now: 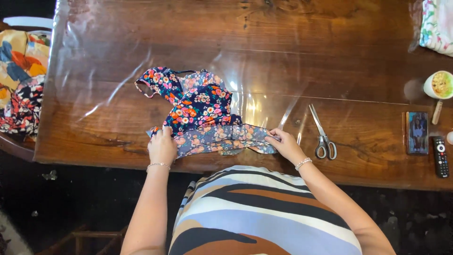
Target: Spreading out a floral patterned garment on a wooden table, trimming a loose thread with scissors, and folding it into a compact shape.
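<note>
Floral navy garment (198, 111) lies near the front edge of the wooden desk (358, 52), on clear plastic sheeting (99, 71). Head view: left hand (162, 146) pinches the garment's lower left edge, its grip closed on the cloth; right hand (286, 145) pinches the lower right end likewise. Scissors (322, 134), phone (417, 133) and remote (440, 157) lie to the right, apart from the garment.
</note>
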